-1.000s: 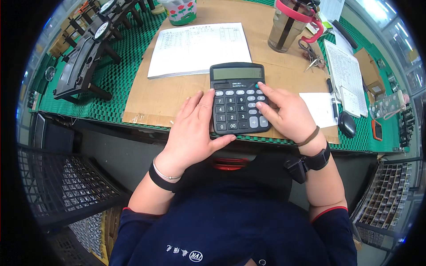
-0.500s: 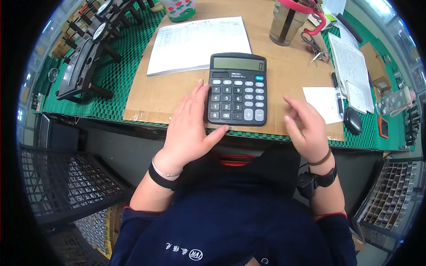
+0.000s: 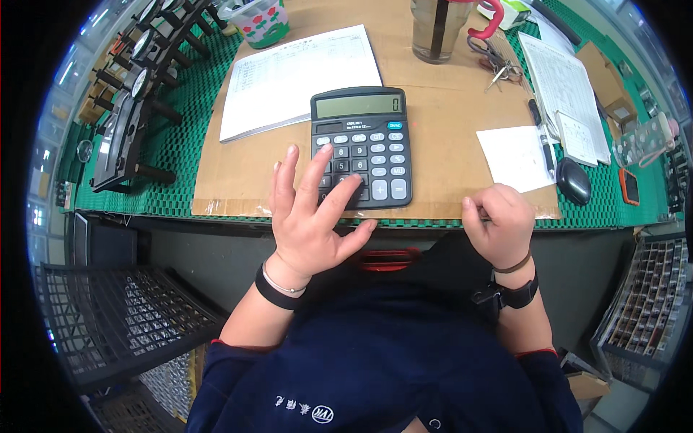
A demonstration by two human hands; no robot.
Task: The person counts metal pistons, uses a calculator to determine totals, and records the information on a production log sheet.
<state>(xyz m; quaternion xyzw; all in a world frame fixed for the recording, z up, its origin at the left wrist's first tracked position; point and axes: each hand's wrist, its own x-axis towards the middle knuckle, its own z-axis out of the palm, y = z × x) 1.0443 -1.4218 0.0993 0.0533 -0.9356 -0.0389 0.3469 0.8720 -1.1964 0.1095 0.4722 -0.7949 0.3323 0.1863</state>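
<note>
A black desk calculator [image 3: 387,150] with dark and grey keys lies face up on the brown cardboard sheet [image 3: 447,166] at the front of the table. My left hand [image 3: 304,220] reaches over its lower left corner with the fingers spread, holding nothing. One fingertip is over the lower number keys; whether it presses a key I cannot tell. Some keys are hidden behind the fingers. To the right of the calculator, my right hand [image 3: 501,225] rests at the table's front edge, its fingers curled into a loose fist with nothing visible in it.
Printed papers [image 3: 299,83] lie behind the calculator. At the right are a white slip [image 3: 509,159], a pen [image 3: 546,153], a black mouse [image 3: 574,180], keys [image 3: 498,68] and a drink cup [image 3: 433,32]. Dial gauges [image 3: 141,83] stand left; crates [image 3: 123,325] flank me below.
My left hand has moved from the calculator's left side onto its lower keys, fingers spreading. My right hand's fingers have curled in. The whole view has shifted slightly.
</note>
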